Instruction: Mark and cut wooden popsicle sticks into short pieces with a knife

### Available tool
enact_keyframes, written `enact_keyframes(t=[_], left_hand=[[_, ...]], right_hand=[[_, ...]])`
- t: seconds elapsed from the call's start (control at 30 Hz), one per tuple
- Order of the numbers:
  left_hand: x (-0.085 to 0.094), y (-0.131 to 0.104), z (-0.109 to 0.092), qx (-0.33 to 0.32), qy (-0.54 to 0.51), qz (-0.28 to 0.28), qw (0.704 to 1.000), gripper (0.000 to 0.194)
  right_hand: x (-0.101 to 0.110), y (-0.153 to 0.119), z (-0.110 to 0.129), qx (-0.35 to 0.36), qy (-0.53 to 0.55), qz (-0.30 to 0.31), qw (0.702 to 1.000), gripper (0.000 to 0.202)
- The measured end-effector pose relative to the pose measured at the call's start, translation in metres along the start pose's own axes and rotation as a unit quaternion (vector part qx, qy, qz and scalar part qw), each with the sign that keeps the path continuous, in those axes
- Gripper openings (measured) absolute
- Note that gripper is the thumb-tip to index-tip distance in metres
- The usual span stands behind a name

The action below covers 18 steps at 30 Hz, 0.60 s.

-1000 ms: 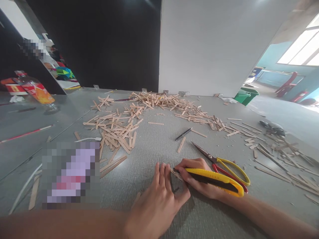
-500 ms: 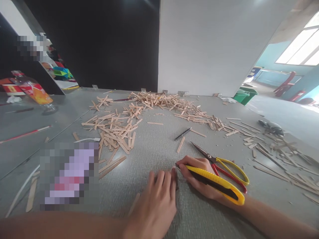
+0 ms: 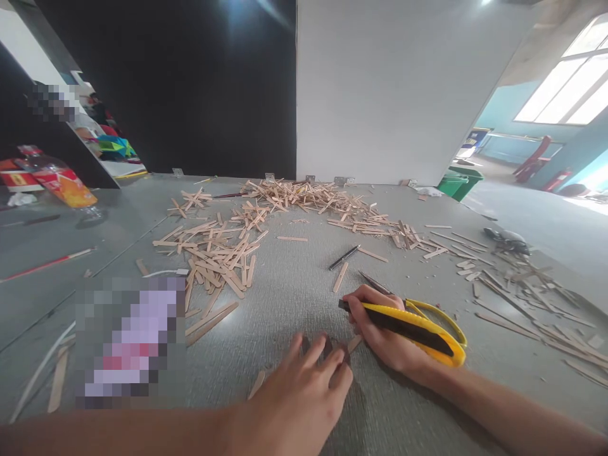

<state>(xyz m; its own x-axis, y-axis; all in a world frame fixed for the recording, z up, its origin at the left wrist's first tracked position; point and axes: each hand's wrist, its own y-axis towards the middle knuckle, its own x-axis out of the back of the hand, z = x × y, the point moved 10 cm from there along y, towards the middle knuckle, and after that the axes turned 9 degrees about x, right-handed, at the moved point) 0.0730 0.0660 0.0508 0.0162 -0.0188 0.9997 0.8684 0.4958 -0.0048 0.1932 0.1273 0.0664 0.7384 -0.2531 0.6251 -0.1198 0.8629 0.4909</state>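
My right hand is closed around a yellow and black utility knife, its tip pointing left above the table. Below and to its left, my left hand rests palm down with bent fingers spread apart. A short piece of craft stick shows between the two hands, close to the left fingertips; whether they touch it is unclear. Another stick end pokes out left of my left hand. Scissors with a yellow handle loop lie partly hidden behind my right hand.
Craft sticks lie heaped at the left and back. A black pen is ahead of my right hand. Cut strips are scattered right. A drink bottle lies tilted far left, beyond a blurred purple item. Upright panels stand behind.
My left fingers have lifted and spread, and the hand has shifted slightly right. My right hand with the knife has moved up slightly, covering more of the scissors. The short stick piece has come into view.
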Motion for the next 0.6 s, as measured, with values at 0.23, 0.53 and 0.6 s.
enact_keyframes(t=[0.23,0.53,0.6], left_hand=[[-0.016,-0.001,0.003,0.071,0.021,-0.001,0.997,0.048],[0.000,-0.018,0.005,0.106,0.097,-0.147,0.979,0.036],[-0.002,-0.027,0.004,0.137,0.149,-0.173,0.964,0.033]], right_hand=[[-0.002,0.002,-0.010,-0.056,0.011,0.006,0.998,0.038],[-0.002,0.000,-0.008,-0.037,0.029,-0.010,0.999,0.039],[-0.002,0.000,-0.007,-0.037,0.039,-0.013,0.998,0.037]])
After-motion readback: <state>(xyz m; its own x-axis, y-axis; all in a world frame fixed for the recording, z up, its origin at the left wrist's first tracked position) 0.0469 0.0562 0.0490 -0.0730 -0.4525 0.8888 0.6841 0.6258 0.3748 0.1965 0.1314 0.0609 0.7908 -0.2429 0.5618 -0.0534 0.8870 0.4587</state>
